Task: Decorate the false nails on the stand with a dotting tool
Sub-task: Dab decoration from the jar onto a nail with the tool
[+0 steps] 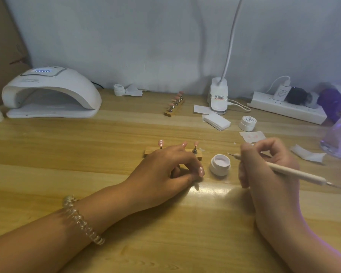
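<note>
Head view. Wooden table point(87, 150).

Wooden nail stand point(149, 151) at centre. Two pink false nails point(161, 143) show on metal pegs, one toward each end; the middle is hidden.

Left hand point(165, 168) lies over the stand with fingers curled and the index tip at its back edge. Can't tell whether it pinches anything. Clear coil band point(81, 219) on that wrist.

Right hand point(268, 164) grips a cream dotting tool point(295, 171) like a pen. Its working tip is just beside the rim of an open gel pot point(220, 164), which sits just right of the stand.

Farther back: white nail lamp point(51, 91) on the left, second nail stand point(174, 104), closed jar point(247, 123), stack of wipes point(216, 121), power strip point(287, 109).
</note>
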`<state>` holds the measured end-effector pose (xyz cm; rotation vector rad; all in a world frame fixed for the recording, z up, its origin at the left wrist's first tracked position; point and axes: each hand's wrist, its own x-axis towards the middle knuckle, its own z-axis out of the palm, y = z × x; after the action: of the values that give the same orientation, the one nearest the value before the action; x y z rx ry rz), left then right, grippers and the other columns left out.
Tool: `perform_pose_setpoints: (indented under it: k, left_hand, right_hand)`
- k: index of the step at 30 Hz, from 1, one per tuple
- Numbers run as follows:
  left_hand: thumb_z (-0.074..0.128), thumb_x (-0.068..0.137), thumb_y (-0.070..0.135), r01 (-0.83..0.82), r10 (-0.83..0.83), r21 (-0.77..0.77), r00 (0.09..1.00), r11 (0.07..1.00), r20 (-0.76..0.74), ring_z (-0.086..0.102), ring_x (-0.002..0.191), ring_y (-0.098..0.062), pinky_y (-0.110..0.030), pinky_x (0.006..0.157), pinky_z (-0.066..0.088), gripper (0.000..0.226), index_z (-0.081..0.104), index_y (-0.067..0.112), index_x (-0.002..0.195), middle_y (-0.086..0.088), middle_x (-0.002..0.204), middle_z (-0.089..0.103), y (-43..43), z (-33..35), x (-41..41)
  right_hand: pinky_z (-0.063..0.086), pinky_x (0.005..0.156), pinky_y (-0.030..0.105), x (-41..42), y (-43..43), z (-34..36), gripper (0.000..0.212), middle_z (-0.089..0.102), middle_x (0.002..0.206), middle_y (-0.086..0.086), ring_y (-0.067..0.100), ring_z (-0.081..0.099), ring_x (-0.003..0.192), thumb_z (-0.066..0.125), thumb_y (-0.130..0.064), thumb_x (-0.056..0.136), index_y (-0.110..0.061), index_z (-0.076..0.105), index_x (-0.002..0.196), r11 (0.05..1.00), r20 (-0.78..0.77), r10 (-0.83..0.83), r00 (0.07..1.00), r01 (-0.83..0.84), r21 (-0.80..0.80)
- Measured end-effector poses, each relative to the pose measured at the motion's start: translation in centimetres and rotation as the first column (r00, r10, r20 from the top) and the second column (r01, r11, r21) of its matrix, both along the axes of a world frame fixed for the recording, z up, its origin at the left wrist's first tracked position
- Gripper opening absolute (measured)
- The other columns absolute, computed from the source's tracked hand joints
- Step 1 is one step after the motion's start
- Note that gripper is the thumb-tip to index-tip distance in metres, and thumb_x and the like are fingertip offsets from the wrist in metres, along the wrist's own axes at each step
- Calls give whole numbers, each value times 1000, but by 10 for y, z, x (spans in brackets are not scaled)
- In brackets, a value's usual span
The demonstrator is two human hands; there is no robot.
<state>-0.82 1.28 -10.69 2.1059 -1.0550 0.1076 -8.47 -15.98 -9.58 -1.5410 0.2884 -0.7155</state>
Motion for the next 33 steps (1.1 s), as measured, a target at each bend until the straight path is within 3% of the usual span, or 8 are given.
perform_pose_setpoints:
  k: [4, 11, 16, 22, 28, 33]
  left_hand:
    - [72, 89, 19, -4, 4, 12, 1000, 1000, -11, 48, 54, -13, -22, 118, 25, 2, 73, 20, 89, -17, 73, 62, 0, -2, 1]
    - [72, 89, 18, -5, 5, 1, 1000, 1000, 14, 47, 53, -11, -8, 113, 17, 3, 72, 21, 88, -15, 68, 59, 1, -2, 1]
    - [71, 89, 20, 8, -8, -4, 1000, 1000, 6, 48, 54, -7, -15, 116, 22, 1, 72, 21, 90, -15, 67, 59, 1, -4, 2]
    - [71, 90, 22, 7, -7, 3, 1000, 1000, 1, 47, 55, -6, -22, 118, 25, 2, 72, 20, 91, -16, 69, 59, 1, -5, 3]
    - [72, 89, 21, 3, -3, 4, 1000, 1000, -10, 48, 53, -9, -24, 119, 26, 4, 73, 19, 92, -17, 72, 62, 1, -4, 3]
    - [73, 88, 17, -13, 13, 2, 1000, 1000, -13, 50, 54, -18, -23, 119, 24, 4, 73, 19, 91, -10, 78, 64, 0, -3, 1]
  right_hand:
    - [31, 39, 13, 7, -13, -5, 34, 46, 43, -6, 5, 38, 38, 66, -37, 91, -9, 57, 73, 999, -103, 2, 995, -6, -37]
    - [37, 51, 28, 9, -12, -10, 32, 55, 46, -2, 8, 48, 40, 67, -39, 90, -21, 58, 64, 983, -159, -12, 987, -18, -183]
    - [43, 55, 35, 9, -11, -11, 31, 59, 52, -2, 10, 51, 46, 66, -43, 90, -22, 59, 68, 969, -181, -23, 983, -23, -246]
    - [41, 55, 32, 9, -11, -11, 33, 59, 54, -2, 8, 51, 46, 65, -43, 90, -21, 59, 67, 964, -182, -33, 983, -17, -267]
    - [39, 41, 16, 3, -5, 2, 24, 56, 50, 0, 6, 47, 41, 61, -31, 96, -17, 54, 78, 1000, 26, -13, 1000, 13, -10]
    - [41, 40, 19, -6, 12, 0, 26, 62, 53, 6, 12, 51, 41, 68, -16, 90, -13, 48, 73, 976, -82, 201, 976, -193, 101]
